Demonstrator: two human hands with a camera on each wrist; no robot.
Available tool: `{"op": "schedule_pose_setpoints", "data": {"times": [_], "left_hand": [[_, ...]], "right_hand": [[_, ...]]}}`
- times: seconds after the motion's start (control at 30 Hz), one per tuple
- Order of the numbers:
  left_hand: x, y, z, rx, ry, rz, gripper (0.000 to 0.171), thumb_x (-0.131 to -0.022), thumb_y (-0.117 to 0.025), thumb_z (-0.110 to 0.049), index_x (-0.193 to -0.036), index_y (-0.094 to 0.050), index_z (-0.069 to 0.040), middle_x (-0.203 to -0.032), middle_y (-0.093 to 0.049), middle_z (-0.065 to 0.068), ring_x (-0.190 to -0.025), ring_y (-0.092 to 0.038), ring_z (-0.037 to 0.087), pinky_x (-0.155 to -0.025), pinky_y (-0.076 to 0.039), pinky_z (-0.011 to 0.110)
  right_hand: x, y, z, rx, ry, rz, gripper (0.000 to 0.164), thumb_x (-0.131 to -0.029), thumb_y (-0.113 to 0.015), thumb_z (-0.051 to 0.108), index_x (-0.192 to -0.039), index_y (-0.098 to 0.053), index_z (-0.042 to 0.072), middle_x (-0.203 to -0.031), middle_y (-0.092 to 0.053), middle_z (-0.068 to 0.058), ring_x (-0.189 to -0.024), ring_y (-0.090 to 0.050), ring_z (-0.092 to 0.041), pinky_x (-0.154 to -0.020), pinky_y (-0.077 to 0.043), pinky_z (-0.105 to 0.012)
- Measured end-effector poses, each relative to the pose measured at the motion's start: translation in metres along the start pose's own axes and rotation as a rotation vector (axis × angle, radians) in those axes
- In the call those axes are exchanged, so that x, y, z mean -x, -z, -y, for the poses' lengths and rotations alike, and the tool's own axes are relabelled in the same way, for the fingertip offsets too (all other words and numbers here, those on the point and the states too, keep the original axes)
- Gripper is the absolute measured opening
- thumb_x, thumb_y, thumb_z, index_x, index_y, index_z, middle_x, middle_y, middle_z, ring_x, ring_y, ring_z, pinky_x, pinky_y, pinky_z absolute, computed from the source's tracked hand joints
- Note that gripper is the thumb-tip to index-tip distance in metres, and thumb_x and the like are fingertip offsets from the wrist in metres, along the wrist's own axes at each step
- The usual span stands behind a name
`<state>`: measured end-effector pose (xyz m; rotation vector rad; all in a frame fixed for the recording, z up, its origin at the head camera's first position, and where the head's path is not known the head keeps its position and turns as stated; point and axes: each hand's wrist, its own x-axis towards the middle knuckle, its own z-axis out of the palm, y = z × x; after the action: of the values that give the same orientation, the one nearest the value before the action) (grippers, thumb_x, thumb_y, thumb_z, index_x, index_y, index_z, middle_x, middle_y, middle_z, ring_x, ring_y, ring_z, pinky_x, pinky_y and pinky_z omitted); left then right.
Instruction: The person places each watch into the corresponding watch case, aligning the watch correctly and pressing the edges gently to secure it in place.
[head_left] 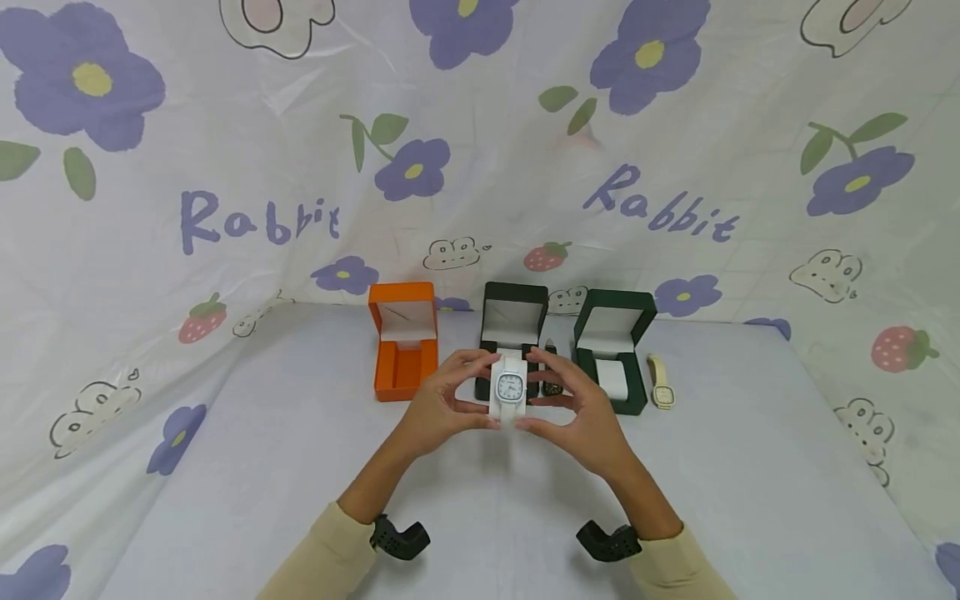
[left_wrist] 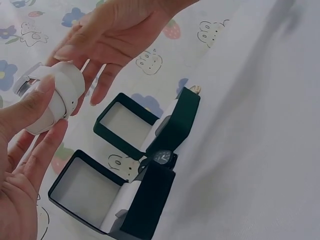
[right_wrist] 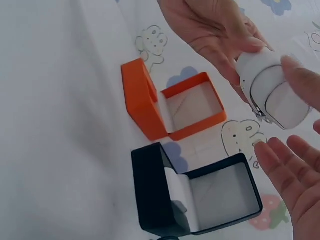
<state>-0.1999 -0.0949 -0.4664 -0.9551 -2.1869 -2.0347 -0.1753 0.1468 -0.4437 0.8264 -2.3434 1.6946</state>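
A white watch point(head_left: 511, 387) with a rounded square dial and white strap is wrapped round a white cushion point(right_wrist: 254, 70), held up in front of the boxes. My left hand point(head_left: 448, 398) grips it from the left, thumb below and fingers above. On the right side my right hand point(head_left: 583, 408) holds it too, with its thumb on the lower edge and forefinger at the top. In the right wrist view several right fingers point(right_wrist: 282, 167) stretch away from the cushion. Just behind the hands stands an open black box point(head_left: 514, 293), partly hidden by them.
An open orange box point(head_left: 385, 379) stands left of the black one. To the right is an open dark green box point(head_left: 637, 396) with a white cushion inside. A dark watch point(head_left: 552, 385) lies between the two dark boxes, a gold watch point(head_left: 662, 385) at the far right.
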Motion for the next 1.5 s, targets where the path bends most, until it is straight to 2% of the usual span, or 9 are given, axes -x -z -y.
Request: {"op": "schedule_pose_setpoints", "data": {"times": [0.23,0.43,0.67,0.97,1.1,1.2,1.33,1.43,1.5], "left_hand": [[0.001,0.007,0.0,-0.01,0.001,0.008,0.083,-0.074,-0.088,0.003,-0.148,-0.053,-0.007,-0.145,-0.047,0.007,-0.127,-0.053,0.032,-0.081,-0.062,0.038],[0.004,0.008,-0.002,-0.033,0.002,0.01,0.081,-0.076,-0.088,0.0,-0.148,-0.054,-0.014,-0.147,-0.047,0.003,-0.126,-0.055,0.031,-0.081,-0.062,0.037],[0.007,0.011,-0.003,-0.068,-0.01,-0.005,0.079,-0.077,-0.088,-0.003,-0.147,-0.056,-0.017,-0.146,-0.048,0.004,-0.126,-0.055,0.032,-0.079,-0.062,0.037],[0.006,0.017,-0.005,-0.09,-0.001,0.003,0.077,-0.078,-0.088,-0.004,-0.147,-0.054,-0.012,-0.144,-0.048,0.003,-0.122,-0.056,0.03,-0.079,-0.062,0.036],[0.007,0.021,-0.002,-0.077,0.013,0.009,0.077,-0.079,-0.087,-0.003,-0.148,-0.053,-0.01,-0.146,-0.047,0.004,-0.123,-0.055,0.032,-0.08,-0.062,0.037],[0.01,0.025,0.001,-0.08,0.028,-0.014,0.078,-0.079,-0.087,-0.003,-0.148,-0.054,-0.014,-0.146,-0.048,0.003,-0.124,-0.055,0.031,-0.08,-0.062,0.037],[0.016,0.029,0.006,-0.107,0.045,-0.053,0.077,-0.079,-0.087,-0.008,-0.147,-0.056,-0.025,-0.144,-0.05,-0.001,-0.124,-0.057,0.029,-0.081,-0.062,0.036],[0.018,0.031,0.01,-0.116,0.048,-0.065,0.076,-0.081,-0.087,-0.011,-0.148,-0.055,-0.024,-0.144,-0.05,-0.002,-0.124,-0.057,0.029,-0.081,-0.062,0.037],[0.018,0.032,0.011,-0.122,0.057,-0.071,0.076,-0.081,-0.087,-0.013,-0.149,-0.054,-0.024,-0.145,-0.05,-0.003,-0.124,-0.056,0.028,-0.082,-0.061,0.036]], "right_hand": [[-0.005,-0.002,-0.001,0.068,0.04,0.063,0.087,-0.075,-0.09,0.01,-0.151,-0.048,0.012,-0.149,-0.05,-0.002,-0.125,-0.057,-0.024,-0.096,-0.056,-0.033],[-0.006,-0.006,-0.002,0.055,0.046,0.057,0.085,-0.073,-0.09,0.003,-0.148,-0.052,0.011,-0.142,-0.055,-0.005,-0.122,-0.059,-0.021,-0.096,-0.055,-0.027],[-0.008,-0.01,-0.002,0.01,0.078,0.042,0.084,-0.069,-0.089,-0.007,-0.145,-0.052,-0.002,-0.138,-0.056,-0.015,-0.119,-0.06,-0.03,-0.097,-0.055,-0.031],[-0.013,-0.014,-0.005,0.01,0.042,0.049,0.084,-0.074,-0.09,0.008,-0.148,-0.052,0.011,-0.14,-0.056,-0.005,-0.12,-0.06,-0.023,-0.097,-0.055,-0.03],[-0.015,-0.018,-0.009,-0.008,0.034,0.057,0.083,-0.075,-0.089,0.008,-0.149,-0.052,0.012,-0.143,-0.055,-0.006,-0.12,-0.061,-0.025,-0.097,-0.055,-0.03],[-0.018,-0.022,-0.011,-0.028,0.035,0.069,0.084,-0.076,-0.089,0.004,-0.15,-0.05,0.012,-0.144,-0.054,-0.006,-0.122,-0.061,-0.026,-0.098,-0.054,-0.029],[-0.022,-0.028,-0.007,-0.048,0.025,0.087,0.085,-0.075,-0.087,-0.004,-0.15,-0.049,0.007,-0.146,-0.054,-0.012,-0.124,-0.061,-0.031,-0.099,-0.054,-0.037],[-0.023,-0.03,0.006,-0.046,0.006,0.097,0.082,-0.076,-0.085,-0.006,-0.149,-0.048,0.002,-0.146,-0.053,-0.017,-0.124,-0.061,-0.034,-0.1,-0.053,-0.044],[-0.025,-0.032,0.004,-0.041,0.003,0.097,0.082,-0.077,-0.085,-0.005,-0.15,-0.048,0.003,-0.147,-0.053,-0.016,-0.125,-0.06,-0.032,-0.101,-0.052,-0.042]]}}
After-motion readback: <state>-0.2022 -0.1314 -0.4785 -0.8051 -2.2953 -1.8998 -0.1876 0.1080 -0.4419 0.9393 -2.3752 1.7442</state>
